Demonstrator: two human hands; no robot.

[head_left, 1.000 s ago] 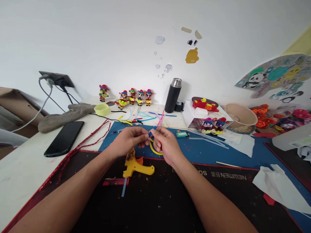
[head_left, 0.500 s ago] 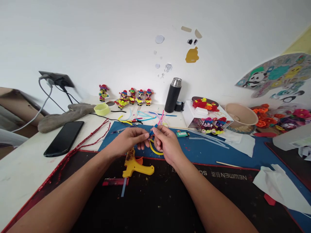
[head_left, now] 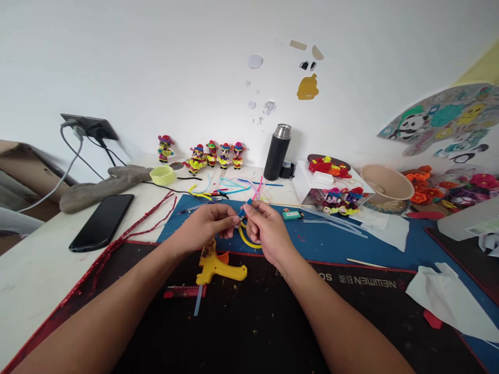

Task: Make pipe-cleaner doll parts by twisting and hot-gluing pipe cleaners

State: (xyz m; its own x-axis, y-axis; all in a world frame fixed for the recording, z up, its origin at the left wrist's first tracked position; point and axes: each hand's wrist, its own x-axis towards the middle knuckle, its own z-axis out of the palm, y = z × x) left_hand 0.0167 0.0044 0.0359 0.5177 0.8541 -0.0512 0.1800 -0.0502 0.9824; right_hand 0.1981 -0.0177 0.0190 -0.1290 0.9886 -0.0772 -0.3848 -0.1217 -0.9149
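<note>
A small blue piece (head_left: 242, 212) is pinched between the fingertips of my left hand (head_left: 217, 222) and my right hand (head_left: 264, 223), which almost touch over the blue mat (head_left: 304, 234). Its shape is mostly hidden by the fingers. Just below and behind my right hand curves a yellow strip (head_left: 246, 239). A yellow glue gun (head_left: 222, 269) with a clear glue stick lies on the black mat below my left hand. Beside its stick rests a red tool (head_left: 181, 292).
Small colourful figures (head_left: 197, 158), a black flask (head_left: 278, 152) and a white box (head_left: 307, 182) stand along the wall. A phone (head_left: 102, 222) and red stems (head_left: 128, 234) lie at left. Crumpled white paper (head_left: 448, 296) is at right.
Both hands stay in nearly the same place. A little more of the blue piece shows above the fingertips, and the left fingers have shifted slightly.
</note>
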